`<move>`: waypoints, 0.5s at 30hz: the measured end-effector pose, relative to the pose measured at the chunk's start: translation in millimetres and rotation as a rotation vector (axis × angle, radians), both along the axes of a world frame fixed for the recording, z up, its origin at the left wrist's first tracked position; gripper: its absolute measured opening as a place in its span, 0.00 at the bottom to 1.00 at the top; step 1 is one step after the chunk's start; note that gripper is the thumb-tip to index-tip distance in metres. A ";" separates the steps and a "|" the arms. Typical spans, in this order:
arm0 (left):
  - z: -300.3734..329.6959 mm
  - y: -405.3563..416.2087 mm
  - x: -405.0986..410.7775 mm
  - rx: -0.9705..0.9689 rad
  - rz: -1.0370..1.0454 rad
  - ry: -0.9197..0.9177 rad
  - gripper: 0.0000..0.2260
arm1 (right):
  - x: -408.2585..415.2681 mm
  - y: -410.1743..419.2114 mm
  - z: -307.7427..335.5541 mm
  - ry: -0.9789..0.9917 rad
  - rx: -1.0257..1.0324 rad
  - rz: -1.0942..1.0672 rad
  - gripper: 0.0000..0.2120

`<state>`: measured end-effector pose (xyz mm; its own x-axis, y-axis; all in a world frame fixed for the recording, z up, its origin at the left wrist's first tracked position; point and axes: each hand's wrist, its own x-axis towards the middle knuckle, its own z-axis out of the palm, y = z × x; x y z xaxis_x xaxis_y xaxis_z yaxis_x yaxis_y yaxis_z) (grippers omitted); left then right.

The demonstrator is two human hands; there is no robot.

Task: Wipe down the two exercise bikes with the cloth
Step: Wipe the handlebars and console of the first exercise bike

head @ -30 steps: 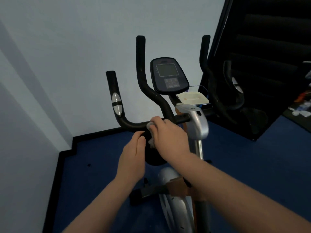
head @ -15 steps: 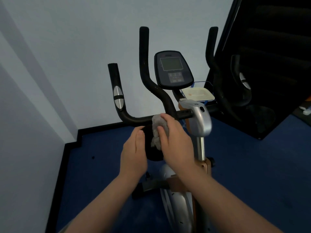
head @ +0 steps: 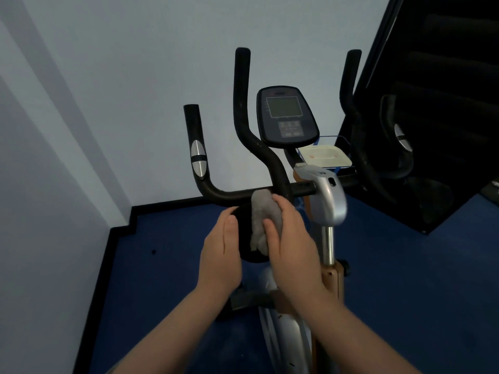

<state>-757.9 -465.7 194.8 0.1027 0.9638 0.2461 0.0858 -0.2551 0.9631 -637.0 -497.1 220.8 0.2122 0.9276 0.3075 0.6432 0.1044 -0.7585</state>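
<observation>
Grey cloth [head: 263,220] (bunched, fuzzy), pinched in right hand [head: 290,238] against black pad [head: 247,233], left hand [head: 220,252] flat beside it

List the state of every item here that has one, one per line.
Crumpled grey cloth: bunched, pressed against the black round pad.
Black round pad: held between both hands.
Left hand: fingers straight, flat on pad.
Right hand: grips cloth.
Oval console screen: blank.

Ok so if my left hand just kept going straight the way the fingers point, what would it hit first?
Probably the handlebar: your left hand lies flat against the black pad, fingers aimed up toward that bar. Depth is unclear, so it might pass just under it.
</observation>
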 end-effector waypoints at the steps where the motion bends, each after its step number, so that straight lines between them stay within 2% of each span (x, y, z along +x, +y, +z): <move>1: 0.6 -0.3 -0.5 -0.001 -0.024 -0.017 0.16 | -3.2 -6.7 -5.1 0.047 0.019 -0.017 0.22; 3: 2.7 0.5 -4.4 -0.022 -0.090 -0.057 0.17 | 2.6 -11.8 -9.1 0.045 0.029 -0.018 0.22; 7: 7.9 1.0 -19.9 -0.071 -0.251 -0.101 0.18 | 27.3 5.1 12.9 -0.329 0.211 0.058 0.13; 9: 10.1 -0.7 -24.1 -0.055 -0.244 -0.099 0.17 | 23.2 18.4 22.3 -0.442 0.275 0.096 0.09; 11: 11.4 -2.4 -24.8 -0.051 -0.178 -0.096 0.15 | 10.2 23.9 22.8 -0.457 0.291 0.075 0.09; 15: 10.9 -4.7 -26.8 -0.001 -0.100 -0.057 0.13 | 1.4 1.1 -2.5 -0.356 0.340 0.059 0.08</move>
